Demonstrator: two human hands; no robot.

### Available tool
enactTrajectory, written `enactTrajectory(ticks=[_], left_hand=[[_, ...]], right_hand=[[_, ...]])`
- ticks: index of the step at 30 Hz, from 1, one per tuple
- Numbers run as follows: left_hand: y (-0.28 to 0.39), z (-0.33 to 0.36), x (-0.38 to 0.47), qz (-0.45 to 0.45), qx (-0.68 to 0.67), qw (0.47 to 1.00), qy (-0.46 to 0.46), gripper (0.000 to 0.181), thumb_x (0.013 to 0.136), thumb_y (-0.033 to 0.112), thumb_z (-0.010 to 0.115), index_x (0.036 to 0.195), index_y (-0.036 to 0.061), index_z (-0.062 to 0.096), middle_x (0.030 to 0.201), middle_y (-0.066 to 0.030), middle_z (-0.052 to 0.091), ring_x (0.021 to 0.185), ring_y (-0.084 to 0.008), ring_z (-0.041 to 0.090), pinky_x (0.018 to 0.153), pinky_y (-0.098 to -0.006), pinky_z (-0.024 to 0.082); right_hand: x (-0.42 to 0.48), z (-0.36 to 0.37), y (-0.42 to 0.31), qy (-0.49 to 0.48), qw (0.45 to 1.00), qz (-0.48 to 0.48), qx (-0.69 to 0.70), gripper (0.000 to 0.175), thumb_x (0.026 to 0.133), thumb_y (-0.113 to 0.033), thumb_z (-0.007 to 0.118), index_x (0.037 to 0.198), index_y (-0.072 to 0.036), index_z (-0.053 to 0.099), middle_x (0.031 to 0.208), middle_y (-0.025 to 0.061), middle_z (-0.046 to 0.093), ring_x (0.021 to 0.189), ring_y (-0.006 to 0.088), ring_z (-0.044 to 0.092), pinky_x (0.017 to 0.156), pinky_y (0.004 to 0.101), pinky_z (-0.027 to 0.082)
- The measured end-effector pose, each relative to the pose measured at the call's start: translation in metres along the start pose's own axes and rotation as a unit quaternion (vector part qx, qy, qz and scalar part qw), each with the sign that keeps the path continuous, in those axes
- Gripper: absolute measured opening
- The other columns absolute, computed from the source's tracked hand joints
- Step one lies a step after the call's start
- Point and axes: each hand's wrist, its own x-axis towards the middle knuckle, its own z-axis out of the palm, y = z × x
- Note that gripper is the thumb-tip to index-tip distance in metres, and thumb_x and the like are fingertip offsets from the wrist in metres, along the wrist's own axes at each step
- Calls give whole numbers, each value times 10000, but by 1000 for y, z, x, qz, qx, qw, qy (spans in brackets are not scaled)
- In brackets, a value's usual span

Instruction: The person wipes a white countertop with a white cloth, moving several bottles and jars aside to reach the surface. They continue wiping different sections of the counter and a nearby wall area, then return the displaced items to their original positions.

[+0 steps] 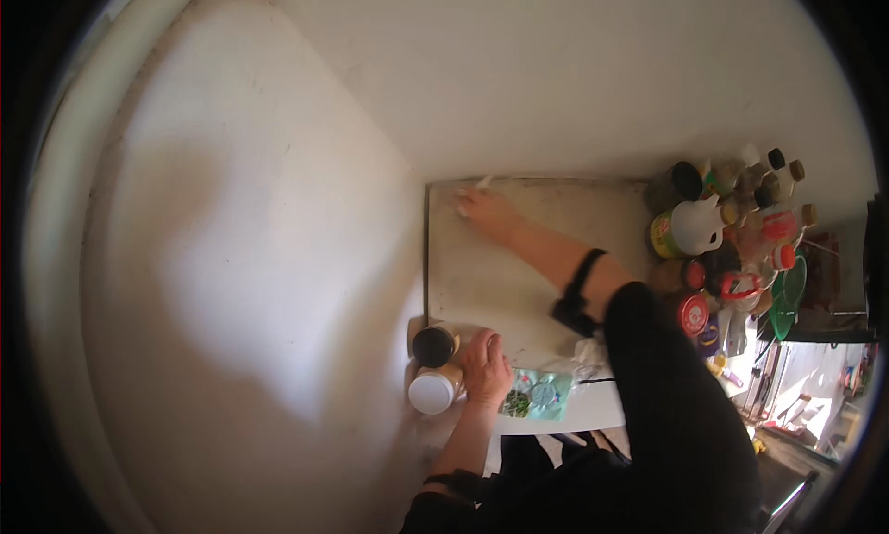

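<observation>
At the far left corner of the tabletop (535,256), my right hand (479,207) presses a white wipe (485,182), either cloth or paper, against the surface. Only small edges of it show around my fingers. My left hand (486,373) is at the near left, fingers bent, right beside two jars. One jar has a black lid (435,346) and the other a white lid (432,394). Whether my left fingers grip anything is hidden. A green-tinted plastic packet (538,395) lies just right of my left wrist, near the front edge.
Crowded bottles and jars stand on the right, among them a white-handled plastic jug (694,227), a red-lidded jar (693,314) and a dark canister (677,185). A green basket (790,294) is beyond them. Crumpled clear plastic (587,355) lies near my right sleeve. White walls (292,207) border the table's left and back.
</observation>
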Motion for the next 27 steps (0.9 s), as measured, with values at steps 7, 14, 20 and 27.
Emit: enactTrajectory(ticks=[7,14,20,27], left_hand=[[-3,4,1,10,12,1000,-10,440,669,59,629,1096,40,524,1196,-109,481,1143,-313,470,909,-438,382],[0,3,-1,1,9,1000,2,400,695,56,589,1090,43,532,1169,-127,507,1129,-331,479,915,-468,378],[-1,4,0,1,23,1000,11,394,712,57,587,1100,44,525,1190,-123,494,1137,-328,470,912,-464,381],[-2,11,-4,6,17,1000,6,408,694,68,589,1095,34,525,1181,-124,500,1135,-328,470,930,-454,372]], right_hand=[[46,1,6,-4,1000,-3,30,242,783,-102,564,1002,-11,612,1074,156,575,975,318,577,824,403,495],[-11,-12,-37,-46,998,19,30,192,795,-110,569,946,-3,616,993,153,581,909,310,596,754,394,515],[-32,-38,-33,-97,895,212,381,195,810,-155,614,952,-23,598,850,163,583,745,239,615,589,329,503],[-40,-29,14,17,918,286,273,170,779,-161,637,930,-84,631,884,141,604,795,294,605,708,398,491]])
